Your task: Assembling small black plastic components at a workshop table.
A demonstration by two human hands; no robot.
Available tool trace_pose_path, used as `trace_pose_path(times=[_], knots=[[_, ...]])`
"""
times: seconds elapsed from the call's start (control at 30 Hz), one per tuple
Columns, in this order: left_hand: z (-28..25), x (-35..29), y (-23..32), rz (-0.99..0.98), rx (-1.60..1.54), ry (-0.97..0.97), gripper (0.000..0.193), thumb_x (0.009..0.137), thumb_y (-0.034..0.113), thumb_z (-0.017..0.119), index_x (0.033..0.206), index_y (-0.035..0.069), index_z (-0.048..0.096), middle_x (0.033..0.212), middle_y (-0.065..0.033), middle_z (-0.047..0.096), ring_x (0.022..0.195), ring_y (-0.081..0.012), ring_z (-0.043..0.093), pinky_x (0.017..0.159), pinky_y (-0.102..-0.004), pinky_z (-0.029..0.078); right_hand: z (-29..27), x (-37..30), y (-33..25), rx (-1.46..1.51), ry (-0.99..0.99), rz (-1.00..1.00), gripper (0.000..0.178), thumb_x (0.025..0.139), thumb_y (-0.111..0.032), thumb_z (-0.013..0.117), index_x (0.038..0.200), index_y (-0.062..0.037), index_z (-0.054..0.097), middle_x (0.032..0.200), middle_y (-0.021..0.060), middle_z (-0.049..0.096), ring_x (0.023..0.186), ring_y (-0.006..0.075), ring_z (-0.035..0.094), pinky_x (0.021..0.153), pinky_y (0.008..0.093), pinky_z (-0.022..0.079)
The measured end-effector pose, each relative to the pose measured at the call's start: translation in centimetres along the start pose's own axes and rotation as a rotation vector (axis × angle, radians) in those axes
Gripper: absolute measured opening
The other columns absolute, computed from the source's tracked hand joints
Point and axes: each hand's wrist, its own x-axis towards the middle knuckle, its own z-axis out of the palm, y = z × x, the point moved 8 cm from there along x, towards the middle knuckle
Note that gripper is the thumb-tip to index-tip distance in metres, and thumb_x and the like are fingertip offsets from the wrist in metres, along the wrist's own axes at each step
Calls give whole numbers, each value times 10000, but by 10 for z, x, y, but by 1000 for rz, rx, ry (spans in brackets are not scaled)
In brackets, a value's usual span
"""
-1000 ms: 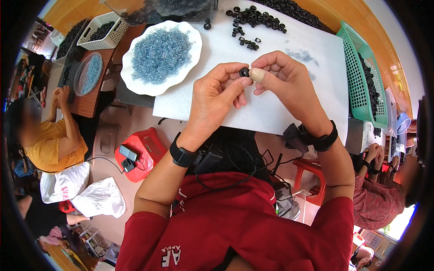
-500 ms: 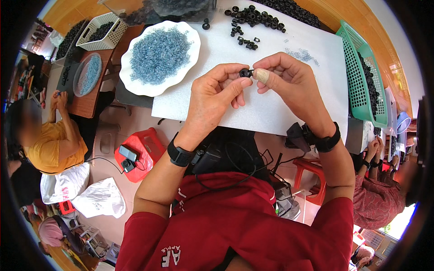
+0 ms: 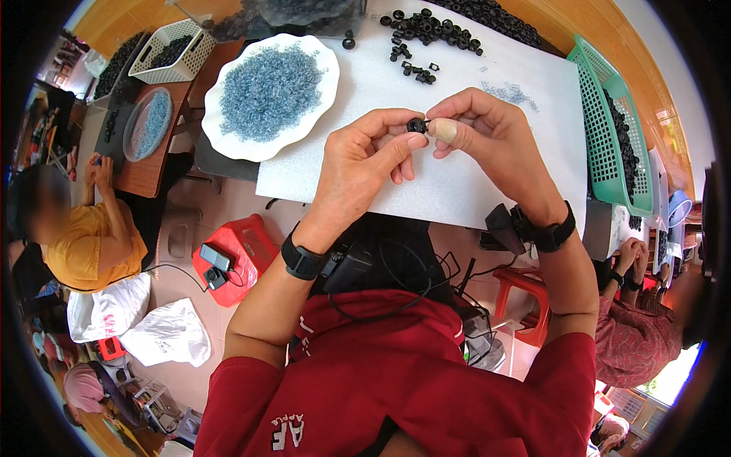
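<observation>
A small round black part [image 3: 416,125] is pinched between the thumb and fingers of my left hand [image 3: 365,151], above the white table mat. My right hand [image 3: 487,135] meets it from the right, thumb and forefinger pressed together against the part's side. Beige tape [image 3: 444,130] wraps the right thumb, and whatever lies between those fingertips is too small and covered to make out. Beyond the hands, loose black round parts [image 3: 434,29] are scattered on the mat. A small heap of clear, bluish pieces [image 3: 510,93] lies nearby.
Left of my hands stands a white wavy-rimmed plate [image 3: 329,91] heaped with clear bluish pieces. A green basket [image 3: 601,164] of black parts lines the mat's right edge. Red stools [image 3: 251,263] stand below the table level. People work at both sides, one in a yellow top [image 3: 106,251].
The black part has tilted slightly between my left fingers. Both hands stay almost in the same place, fingertips still together.
</observation>
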Motion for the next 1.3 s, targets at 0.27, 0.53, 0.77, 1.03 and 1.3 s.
trace_pose_path(times=[0.27, 0.53, 0.77, 1.03, 1.3], knots=[[0, 0, 1, 3, -1, -15, 262, 898, 34, 629, 1149, -34, 601, 918, -122, 685, 622, -107, 601, 511, -203, 463, -2, -2, -2, 31, -20, 28, 237, 904, -152, 660, 1064, 21, 634, 943, 70, 662, 820, 111, 622, 745, 246, 520], [0, 0, 0, 12, -10, -17, 262, 899, 37, 630, 1149, -34, 601, 916, -122, 685, 623, -108, 602, 511, -201, 464, -1, -2, -1, 18, -16, 19, 242, 902, -165, 663, 1054, 22, 635, 929, 70, 664, 806, 106, 611, 733, 238, 513], [1, 0, 1, 10, 3, -24, 262, 898, 40, 631, 1147, -37, 607, 907, -111, 682, 623, -108, 602, 516, -204, 462, -1, 0, 2, 0, -25, 62, 235, 897, -162, 667, 1042, 20, 639, 913, 65, 666, 784, 108, 609, 729, 239, 509], [3, -1, 1, 7, 31, -39, 274, 903, 48, 626, 1162, -40, 602, 875, -97, 679, 626, -104, 595, 522, -202, 454, 0, 2, 27, 222, -89, 223, 317, 846, -246, 731, 1042, -24, 616, 907, 50, 661, 748, 92, 597, 690, 237, 520], [1, -1, 14, 254, 284, -46, 243, 850, 23, 676, 1093, 15, 671, 1174, -78, 561, 958, -116, 573, 705, -222, 495, 2, 0, 41, 375, -252, 390, 348, 869, -293, 705, 1064, -27, 594, 881, 3, 588, 725, 48, 543, 590, 207, 526]])
